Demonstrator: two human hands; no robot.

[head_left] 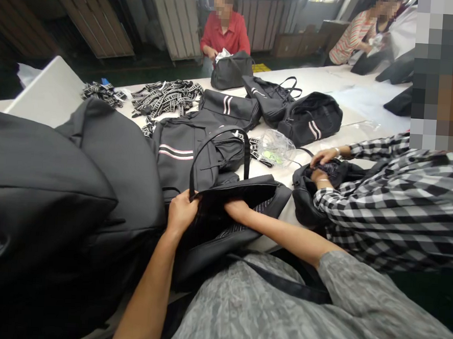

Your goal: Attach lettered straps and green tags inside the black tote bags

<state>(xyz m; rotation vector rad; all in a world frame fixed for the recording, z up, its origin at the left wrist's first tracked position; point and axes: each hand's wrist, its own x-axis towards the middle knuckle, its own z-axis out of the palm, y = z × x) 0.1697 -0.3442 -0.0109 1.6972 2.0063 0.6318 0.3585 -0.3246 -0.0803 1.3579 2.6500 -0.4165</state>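
In front of me lies a black duffel bag [206, 255], its mouth spread wide and its patterned lining partly showing. My left hand [182, 211] is closed on the bag's rim at the left end, close to the foot of a carry handle [246, 155] that arches up. Inside the opening is my right hand [236, 209]; its fingers are hidden by the bag's far wall and the dark interior. Just beyond, a black bag with pink and white stripes [176, 153] lies on the table.
Large black bags [122, 168] are heaped at my left. Printed straps [169, 97] lie in piles farther back, near a clear plastic bag [277, 148]. At my right, a person in a checked shirt [393, 200] handles another bag [305, 195]. Two people work across the table.
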